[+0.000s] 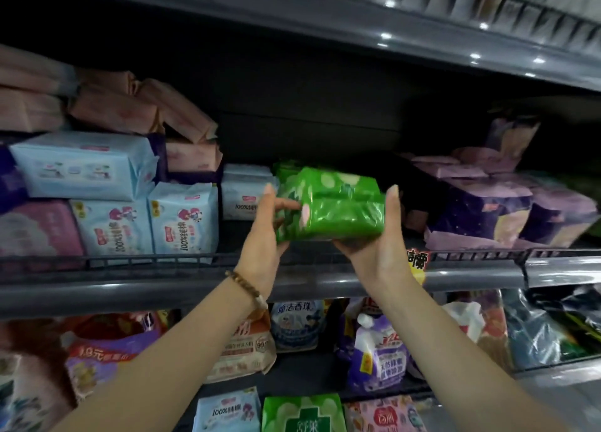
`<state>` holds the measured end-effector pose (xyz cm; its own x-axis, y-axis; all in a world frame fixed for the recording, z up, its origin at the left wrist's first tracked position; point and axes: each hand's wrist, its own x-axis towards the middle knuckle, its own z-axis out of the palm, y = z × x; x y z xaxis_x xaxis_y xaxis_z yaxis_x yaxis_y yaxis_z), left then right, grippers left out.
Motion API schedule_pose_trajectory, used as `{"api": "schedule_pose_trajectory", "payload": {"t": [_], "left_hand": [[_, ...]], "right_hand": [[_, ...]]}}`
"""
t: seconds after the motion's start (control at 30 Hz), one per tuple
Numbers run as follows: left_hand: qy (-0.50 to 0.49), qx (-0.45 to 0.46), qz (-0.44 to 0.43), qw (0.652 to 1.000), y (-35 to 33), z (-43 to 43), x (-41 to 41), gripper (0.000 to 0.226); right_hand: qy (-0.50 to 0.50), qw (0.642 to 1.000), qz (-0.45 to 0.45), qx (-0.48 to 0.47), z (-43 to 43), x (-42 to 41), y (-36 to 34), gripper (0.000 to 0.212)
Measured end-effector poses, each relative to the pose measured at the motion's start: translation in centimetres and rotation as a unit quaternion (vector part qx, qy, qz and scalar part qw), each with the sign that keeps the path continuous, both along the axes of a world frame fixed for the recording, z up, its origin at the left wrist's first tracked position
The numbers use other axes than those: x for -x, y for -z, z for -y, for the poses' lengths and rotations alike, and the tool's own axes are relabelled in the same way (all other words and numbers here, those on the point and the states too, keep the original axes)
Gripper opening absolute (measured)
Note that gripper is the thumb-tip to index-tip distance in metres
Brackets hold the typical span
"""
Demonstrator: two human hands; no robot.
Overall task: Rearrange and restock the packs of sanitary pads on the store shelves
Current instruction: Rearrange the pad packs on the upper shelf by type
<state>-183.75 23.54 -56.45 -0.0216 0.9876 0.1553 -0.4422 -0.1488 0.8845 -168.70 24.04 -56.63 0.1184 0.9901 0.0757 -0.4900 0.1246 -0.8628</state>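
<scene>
A stack of green pad packs (335, 204) hangs just above the front rail of the middle shelf (162, 288), in the gap at its centre. My left hand (265, 236) grips the stack's left end, thumb up along the side and fingers curled over the front. My right hand (377, 240) holds the right end from below, thumb up against the side. Light blue packs (182, 220) stand left of the gap, with more behind (244, 197). Purple packs (487, 214) lie to the right.
Pink packs (130, 106) are piled on the blue ones at the upper left. A dark shelf (422, 38) runs overhead. Below, pouches and refill bags (377, 357) fill the lower shelf, with a green pack (302, 415) at the bottom edge.
</scene>
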Motion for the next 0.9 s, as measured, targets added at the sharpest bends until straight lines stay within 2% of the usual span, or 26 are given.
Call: {"api": "schedule_pose_trajectory", "payload": {"t": [0.07, 0.1, 0.17, 0.2, 0.23, 0.27, 0.3, 0.37, 0.43, 0.5, 0.6, 0.67, 0.73, 0.83, 0.9], "left_hand": [[-0.028, 0.041, 0.062, 0.997, 0.1, 1.2, -0.1, 0.036], [-0.035, 0.062, 0.073, 0.995, 0.3, 1.7, -0.2, 0.041], [-0.013, 0.122, 0.072, 0.99, 1.1, 2.7, 0.1, 0.087], [0.023, 0.157, 0.059, 0.986, 1.3, 3.3, 0.4, 0.109], [0.076, 0.185, 0.043, 0.979, 1.5, 4.0, 0.8, 0.12], [0.146, 0.197, 0.018, 0.969, 1.7, 4.9, 1.1, 0.12], [0.2, 0.209, -0.014, 0.957, 2.1, 5.8, 1.4, 0.109], [0.237, 0.228, -0.039, 0.944, 3.5, 8.1, 1.7, 0.082], [0.22, 0.249, -0.022, 0.943, 5.3, 10.3, 1.9, 0.072], [0.188, 0.224, -0.033, 0.956, 7.4, 12.3, 2.2, 0.069], [0.085, 0.198, -0.067, 0.974, 10.5, 15.0, 1.9, 0.065], [0.03, 0.194, -0.102, 0.975, 12.1, 16.9, 1.2, 0.063], [0.011, 0.212, -0.117, 0.97, 14.1, 18.6, 0.7, 0.066], [0.026, 0.264, -0.11, 0.958, 16.2, 19.9, 1.0, 0.083], [0.056, 0.306, -0.115, 0.943, 17.2, 20.5, 1.5, 0.071]], "right_hand": [[-0.008, 1.0, -0.025, 0.015, 2.0, -0.4, 0.2, 0.095], [-0.008, 1.0, -0.022, 0.018, 3.1, -0.5, 0.6, 0.094], [0.016, 1.0, -0.001, 0.007, 5.2, -0.8, 1.7, 0.076], [0.022, 1.0, 0.014, -0.005, 6.3, -0.9, 2.2, 0.075], [0.02, 0.999, 0.032, -0.01, 7.6, -0.9, 2.5, 0.078], [0.014, 0.999, 0.042, -0.02, 8.6, -1.2, 3.0, 0.081], [0.006, 0.999, 0.044, -0.025, 9.8, -1.4, 3.3, 0.082], [-0.013, 0.998, 0.049, -0.026, 12.2, -2.0, 4.1, 0.078], [-0.012, 0.999, 0.05, -0.005, 14.2, -2.2, 5.7, 0.082], [0.004, 0.998, 0.043, 0.039, 15.9, -2.3, 8.4, 0.089], [0.048, 0.989, -0.017, 0.141, 17.9, -2.4, 13.5, 0.105], [0.004, 0.979, -0.066, 0.194, 19.8, -1.8, 16.1, 0.092], [-0.051, 0.973, -0.049, 0.219, 21.7, -1.0, 18.2, 0.081], [-0.062, 0.967, -0.035, 0.245, 23.2, -1.2, 20.2, 0.092], [-0.059, 0.963, -0.043, 0.26, 23.6, -2.1, 20.9, 0.073]]}}
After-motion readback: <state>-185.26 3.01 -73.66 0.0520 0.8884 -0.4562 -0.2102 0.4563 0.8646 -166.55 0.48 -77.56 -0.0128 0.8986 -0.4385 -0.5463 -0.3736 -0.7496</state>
